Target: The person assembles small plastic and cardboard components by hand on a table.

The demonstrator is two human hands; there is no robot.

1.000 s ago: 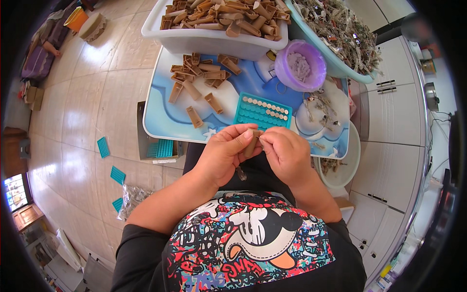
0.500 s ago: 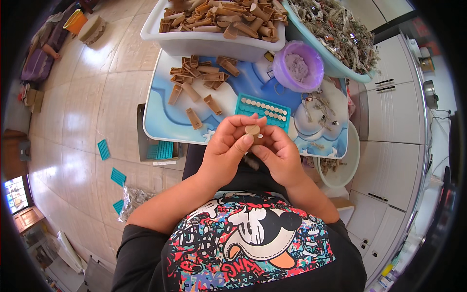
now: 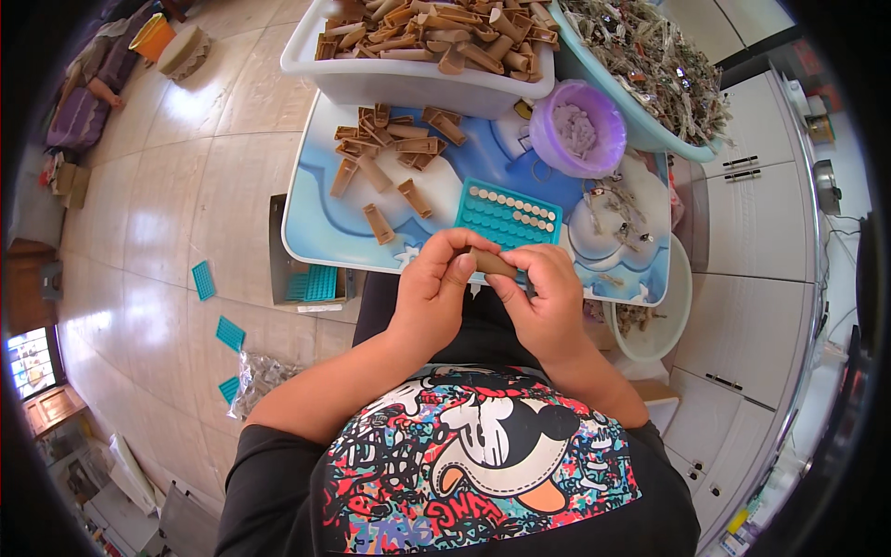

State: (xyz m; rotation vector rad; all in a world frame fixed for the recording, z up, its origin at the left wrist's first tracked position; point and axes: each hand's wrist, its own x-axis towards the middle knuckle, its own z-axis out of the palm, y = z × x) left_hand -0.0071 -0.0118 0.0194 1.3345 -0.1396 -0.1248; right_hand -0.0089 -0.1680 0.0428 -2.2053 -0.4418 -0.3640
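Note:
Over my lap, at the table's front edge, both hands hold a brown plastic casing (image 3: 492, 264), rounded along its length and lying roughly crosswise. My left hand (image 3: 432, 286) is closed on its left end with thumb and fingers. My right hand (image 3: 544, 290) pinches the right end, its fingers covering part of it. Whatever is inside or under the casing is hidden. Just beyond my hands lies a teal grid tray (image 3: 483, 223) with rows of small round whitish discs. More brown casings (image 3: 374, 173) are scattered on the table to the left.
A white bin (image 3: 408, 74) heaped with brown casings stands at the table's (image 3: 311, 227) back. Right of it are a purple bowl (image 3: 603, 158) and a large pale-teal basin (image 3: 629, 125) of tangled wired parts. Teal trays (image 3: 230, 333) lie on the floor; a translucent tub (image 3: 680, 311) stands right.
The casing has turned from end-on, its round end facing up, to lying crosswise. A small white bit seen by my right fingers no longer shows. The whole view has shifted slightly.

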